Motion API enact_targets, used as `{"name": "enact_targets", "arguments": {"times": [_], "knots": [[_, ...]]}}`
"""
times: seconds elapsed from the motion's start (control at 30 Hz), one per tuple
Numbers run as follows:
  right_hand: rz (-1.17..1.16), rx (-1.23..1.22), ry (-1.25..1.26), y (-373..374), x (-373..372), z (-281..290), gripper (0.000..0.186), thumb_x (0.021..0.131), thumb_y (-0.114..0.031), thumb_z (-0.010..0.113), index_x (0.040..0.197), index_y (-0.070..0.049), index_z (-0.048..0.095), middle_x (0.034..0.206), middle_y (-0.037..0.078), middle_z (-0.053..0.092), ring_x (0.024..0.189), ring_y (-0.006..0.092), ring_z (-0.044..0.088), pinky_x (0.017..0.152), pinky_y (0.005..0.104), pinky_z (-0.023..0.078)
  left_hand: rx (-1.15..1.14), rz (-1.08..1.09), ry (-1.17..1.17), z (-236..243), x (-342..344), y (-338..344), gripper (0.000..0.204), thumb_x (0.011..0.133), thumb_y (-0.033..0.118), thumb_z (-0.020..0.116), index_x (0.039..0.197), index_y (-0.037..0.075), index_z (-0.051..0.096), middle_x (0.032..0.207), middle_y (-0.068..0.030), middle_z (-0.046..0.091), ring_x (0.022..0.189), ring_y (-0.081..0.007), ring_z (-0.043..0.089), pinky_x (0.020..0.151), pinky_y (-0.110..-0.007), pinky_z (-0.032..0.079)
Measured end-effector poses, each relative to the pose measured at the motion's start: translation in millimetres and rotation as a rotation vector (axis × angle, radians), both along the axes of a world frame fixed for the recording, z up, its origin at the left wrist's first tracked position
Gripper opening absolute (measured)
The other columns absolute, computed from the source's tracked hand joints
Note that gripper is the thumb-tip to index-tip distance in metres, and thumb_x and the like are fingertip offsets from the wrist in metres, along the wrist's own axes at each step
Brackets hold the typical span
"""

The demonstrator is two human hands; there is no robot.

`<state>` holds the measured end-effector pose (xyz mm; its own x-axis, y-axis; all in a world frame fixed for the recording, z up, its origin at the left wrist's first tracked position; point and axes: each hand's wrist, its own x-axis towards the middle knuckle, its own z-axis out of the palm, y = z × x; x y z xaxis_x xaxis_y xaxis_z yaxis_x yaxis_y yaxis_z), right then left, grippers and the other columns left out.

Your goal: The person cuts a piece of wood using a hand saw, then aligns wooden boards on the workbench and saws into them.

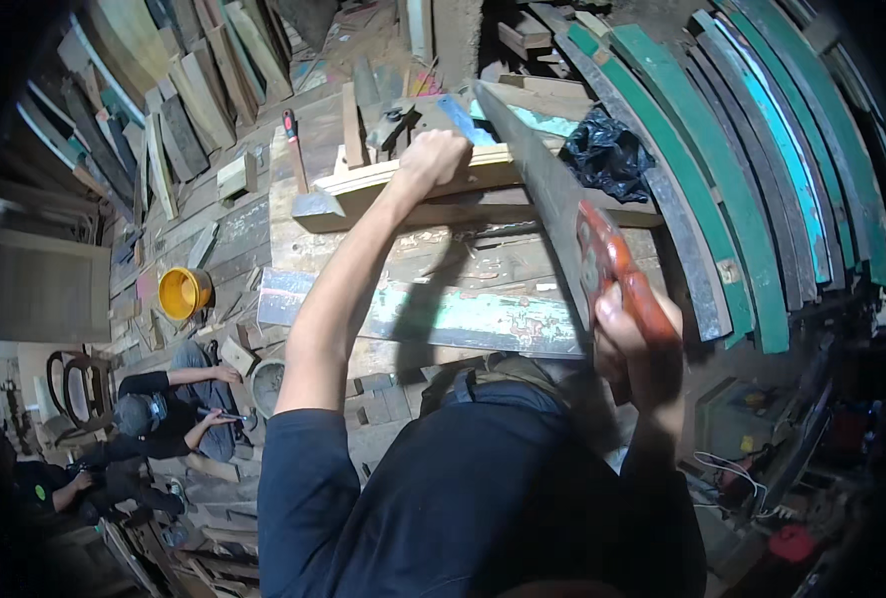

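Note:
My right hand (634, 334) is wrapped round the red-orange handle of a hand saw (539, 174). The saw's wide grey blade slants away up to the left and crosses the right part of a pale wooden board (368, 183). Whether its teeth touch the wood I cannot tell. Closed over the board's upper edge is my left hand (433, 161), a short way left of the blade. A thicker wooden beam (473, 212) lies along the near side of the board. Nearer to me rests a plank with peeling green and white paint (463, 314).
Right of the saw are a crumpled black plastic bag (607, 154) and stacked green planks (682, 130). A red-and-black-handled tool (293, 149) lies at the bench's far left. Beyond stand a yellow bucket (183, 293) and leaning boards (203, 90). Two people (174, 409) are at lower left.

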<state>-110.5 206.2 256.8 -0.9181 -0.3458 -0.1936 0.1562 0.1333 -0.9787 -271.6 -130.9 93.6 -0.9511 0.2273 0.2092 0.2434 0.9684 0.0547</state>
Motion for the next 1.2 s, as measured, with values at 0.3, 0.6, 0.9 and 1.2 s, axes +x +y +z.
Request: {"name": "enact_targets", "arguments": {"times": [0.3,0.6,0.9,1.2], "knots": [[-0.095,0.075,-0.055,43,6,-43,0.024,0.094,-0.013,0.062,0.114,-0.001,0.065,0.069,-0.002,0.051,0.053,0.0058,0.045,0.048,0.0243,0.033,-0.229,0.029,0.066,-37,64,46,0.035,0.084,0.014,0.068,0.118,0.005,0.065,0.091,-0.0161,0.073,0.088,-0.0269,0.074,0.065,-0.042,0.061],[-0.044,-0.223,-0.135,13,5,-75,0.021,0.102,-0.009,0.06,0.085,-0.006,0.049,0.052,-0.003,0.035,0.038,0.0069,0.033,0.037,0.0264,0.03,-0.156,0.088,0.079,-62,88,65,0.074,0.093,0.047,0.065,0.15,0.006,0.043,0.15,-0.0262,0.045,0.142,-0.0459,0.039,0.107,-0.073,0.037],[-0.014,-0.366,-0.191,33,-2,-95,0.018,0.1,-0.009,0.065,0.088,-0.007,0.051,0.06,-0.003,0.043,0.043,0.0051,0.038,0.04,0.0237,0.033,-0.104,-0.072,-0.092,-45,57,46,0.108,0.075,0.056,0.081,0.161,0.016,0.03,0.118,-0.0243,0.054,0.117,-0.0405,0.049,0.1,-0.056,0.036],[0.058,-0.346,-0.177,33,-33,-135,0.02,0.1,-0.009,0.065,0.087,-0.008,0.05,0.062,-0.004,0.044,0.046,0.0043,0.039,0.041,0.0235,0.033,-0.113,0.062,-0.07,-46,47,44,0.102,0.08,0.072,0.068,0.161,0.022,0.033,0.14,-0.0288,0.047,0.138,-0.0483,0.04,0.115,-0.065,0.026]]}}
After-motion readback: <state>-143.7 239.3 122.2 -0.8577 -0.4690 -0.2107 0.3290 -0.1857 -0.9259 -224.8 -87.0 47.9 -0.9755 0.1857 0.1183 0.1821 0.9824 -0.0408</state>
